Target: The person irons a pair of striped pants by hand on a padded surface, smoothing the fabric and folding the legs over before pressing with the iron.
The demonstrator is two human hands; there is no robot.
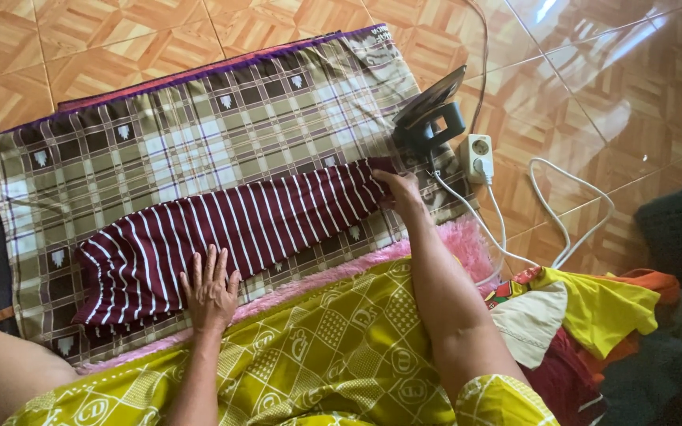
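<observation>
A maroon garment with white stripes [230, 233] lies stretched across a green, brown and white plaid cloth [159, 150] spread on the floor. My left hand [211, 288] rests flat on the garment's near left part, fingers spread. My right hand [399, 189] grips the garment's right end, pinching the fabric. Just beyond that hand a black electric iron [429, 117] stands upright on its heel at the cloth's right edge.
A white power strip [477, 158] with white cables [562, 213] lies right of the iron on the orange tiled floor [633, 87]. A pile of yellow, white and red clothes [578, 315] sits at the right. A pink fluffy mat [459, 237] underlies the plaid cloth. My yellow patterned clothing [333, 347] fills the foreground.
</observation>
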